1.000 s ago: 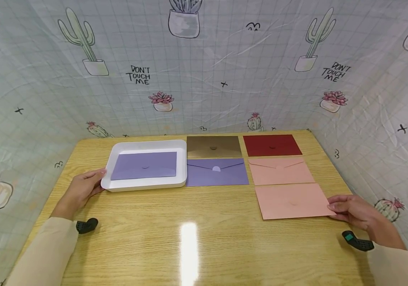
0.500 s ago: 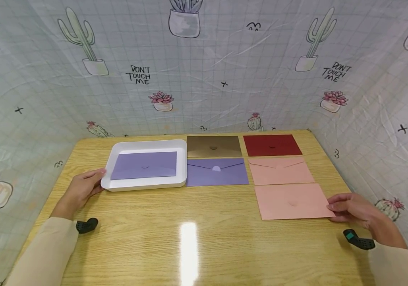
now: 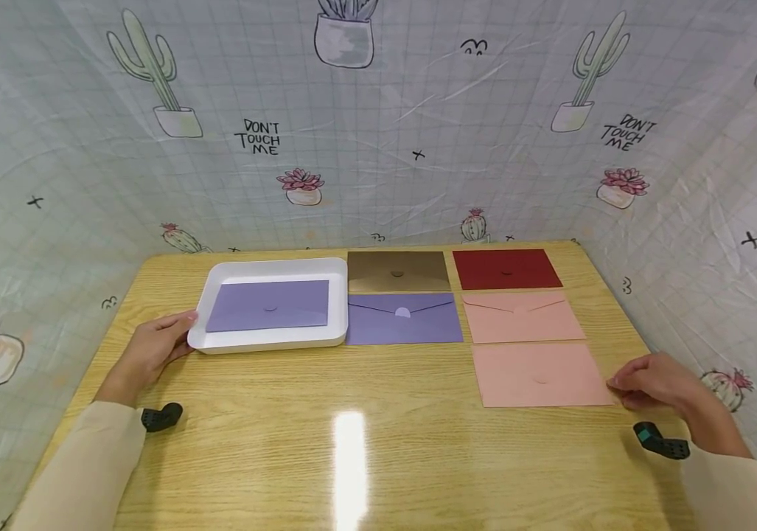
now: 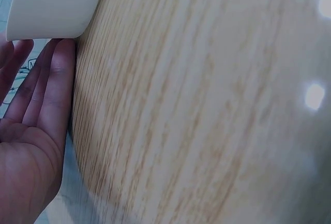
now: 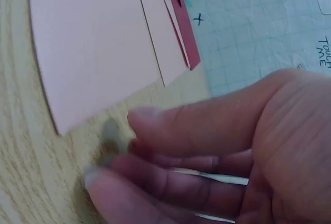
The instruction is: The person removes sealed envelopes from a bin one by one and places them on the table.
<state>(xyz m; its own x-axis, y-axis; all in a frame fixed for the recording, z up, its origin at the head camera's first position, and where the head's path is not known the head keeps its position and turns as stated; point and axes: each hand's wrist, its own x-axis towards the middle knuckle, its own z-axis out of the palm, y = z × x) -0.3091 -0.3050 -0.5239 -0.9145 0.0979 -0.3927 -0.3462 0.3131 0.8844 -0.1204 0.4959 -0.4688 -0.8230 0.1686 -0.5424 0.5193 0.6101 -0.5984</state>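
My left hand (image 3: 152, 350) holds the white tray (image 3: 265, 344) at its near left corner. In the left wrist view, the fingers (image 4: 58, 79) reach the tray's outer wall, with other fingertips near the rim. A purple envelope (image 3: 268, 306) lies inside the tray. My right hand (image 3: 657, 383) is just right of the nearest pink envelope (image 3: 540, 375), which lies flat on the table. A small gap separates the fingertips from that envelope in the right wrist view. Its thumb and fingers are loosely bent with nothing between them.
Right of the tray lie a brown envelope (image 3: 398, 271) and, below it, a second purple envelope (image 3: 405, 328). A red envelope (image 3: 507, 269) and another pink envelope (image 3: 524, 324) form the column behind the nearest pink one. Cactus-printed cloth (image 3: 378, 147) walls the wooden table (image 3: 272, 442).
My right hand has let go of the nearest pink envelope, which has shifted slightly left and now lies flat. The left hand and tray have stayed put.
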